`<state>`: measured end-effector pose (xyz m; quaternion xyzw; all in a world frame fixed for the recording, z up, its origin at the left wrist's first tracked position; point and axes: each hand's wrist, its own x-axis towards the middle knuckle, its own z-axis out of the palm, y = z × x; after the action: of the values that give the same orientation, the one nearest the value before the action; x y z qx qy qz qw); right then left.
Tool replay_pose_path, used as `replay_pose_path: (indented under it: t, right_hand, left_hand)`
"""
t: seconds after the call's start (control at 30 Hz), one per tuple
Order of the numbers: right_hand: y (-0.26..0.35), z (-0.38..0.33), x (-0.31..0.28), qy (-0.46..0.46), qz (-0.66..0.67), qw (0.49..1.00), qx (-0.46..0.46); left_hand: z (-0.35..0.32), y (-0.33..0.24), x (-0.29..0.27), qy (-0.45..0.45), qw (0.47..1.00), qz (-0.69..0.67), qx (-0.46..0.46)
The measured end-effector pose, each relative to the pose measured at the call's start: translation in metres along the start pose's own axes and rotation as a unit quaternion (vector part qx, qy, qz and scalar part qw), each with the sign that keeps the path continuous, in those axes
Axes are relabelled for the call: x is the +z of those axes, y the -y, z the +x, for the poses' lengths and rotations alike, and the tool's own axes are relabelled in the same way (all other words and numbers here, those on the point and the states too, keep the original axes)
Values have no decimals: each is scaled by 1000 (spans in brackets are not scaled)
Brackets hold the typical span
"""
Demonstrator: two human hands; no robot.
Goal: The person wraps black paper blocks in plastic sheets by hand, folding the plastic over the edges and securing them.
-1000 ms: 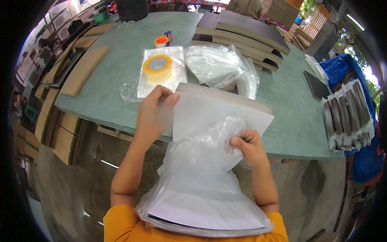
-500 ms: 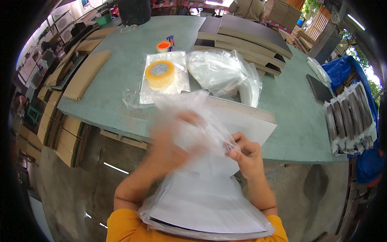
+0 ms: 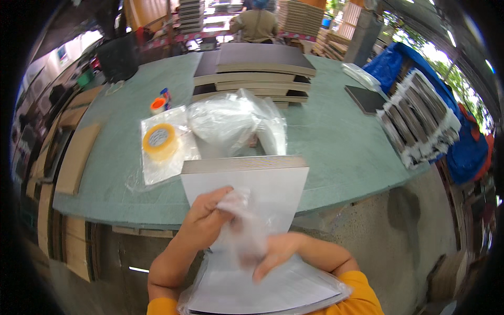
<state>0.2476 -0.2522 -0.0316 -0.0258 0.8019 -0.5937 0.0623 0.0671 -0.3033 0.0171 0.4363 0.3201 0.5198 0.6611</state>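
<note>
One white panel (image 3: 286,191) runs twelve to six, its uncovered end at one o'clock from our left hand (image 3: 207,220), the nearer, whose fingers pinch bunched clear plastic (image 3: 243,215); our right hand (image 3: 281,249) blurs at four, grip beyond telling.

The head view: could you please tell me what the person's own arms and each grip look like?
Short, plain orange-yellow sleeves cover the upper arms, leaving both forearms bare. The left grip is an ungloved hand; the right grip looks ungloved too, though motion blurs it. No watch, band or cable shows on either arm.
</note>
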Motion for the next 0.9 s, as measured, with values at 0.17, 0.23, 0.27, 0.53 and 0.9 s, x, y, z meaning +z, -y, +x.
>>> replay_pose_path:
  t: [0.17,0.23,0.27,0.53,0.9]
  right_hand:
    - [26,-18,-13,40,46,986,-156]
    - [27,-24,-10,25,-48,998,-41]
    - [27,-28,-7,17,-91,995,19]
    - [6,-73,-3,81,-620,725,290]
    - [22,-81,-42,-545,-379,733,150]
  left_hand:
    - [-12,21,-33,220,971,92,-31]
    - [-25,32,-54,157,984,38,-72]
    - [-26,16,-54,212,976,-17,-48]
    - [-44,46,-23,265,632,726,-69]
    - [-49,-23,-70,-296,697,647,86]
